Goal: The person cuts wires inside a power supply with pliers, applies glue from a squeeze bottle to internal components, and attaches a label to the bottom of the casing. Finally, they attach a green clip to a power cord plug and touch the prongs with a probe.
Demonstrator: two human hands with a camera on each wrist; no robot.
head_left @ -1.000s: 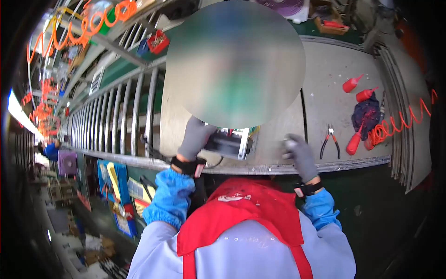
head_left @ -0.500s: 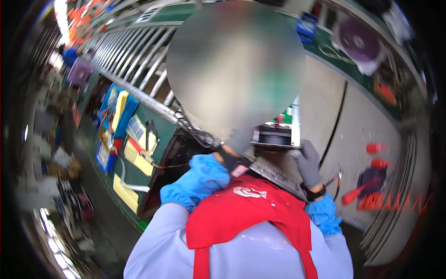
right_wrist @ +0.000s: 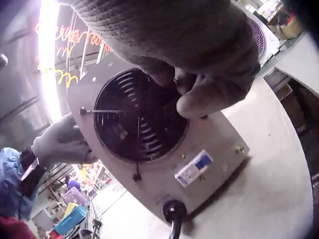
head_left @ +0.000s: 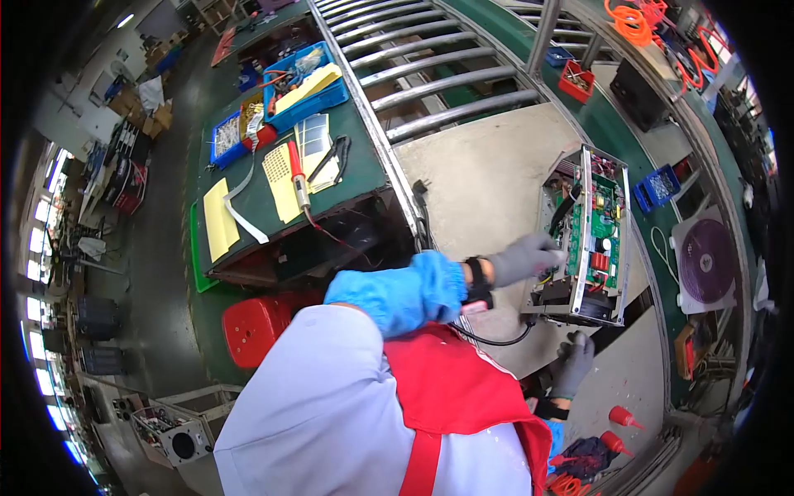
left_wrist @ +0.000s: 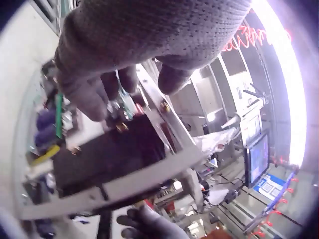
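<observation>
An open metal-framed machine [head_left: 584, 215], with green circuit boards inside, stands on the pale bench top. My gloved left hand [head_left: 523, 260] is at its long side. In the left wrist view that hand's bent fingers reach over the frame, the thumb on the other side of a rail [left_wrist: 192, 144]. The right wrist view shows the machine's end panel with a round black fan [right_wrist: 142, 114], a label and a black power cord [right_wrist: 174, 230]. My gloved right hand [head_left: 572, 368] is beside this end, its fingers loosely bent in front of the fan, holding nothing visible.
A roller conveyor [head_left: 451, 74] adjoins the bench. To the left, a green table [head_left: 331, 202] bears blue bins [head_left: 331, 97], yellow sheets and a red-handled tool [head_left: 296, 169]. Red bottles [head_left: 616, 442] lie near my right forearm. A purple fan [head_left: 705, 263] stands across the bench.
The head view has swung round, bringing the green table and the machine's inside into fuller view. My right hand has come away from the machine's side; my left hand stays at the machine.
</observation>
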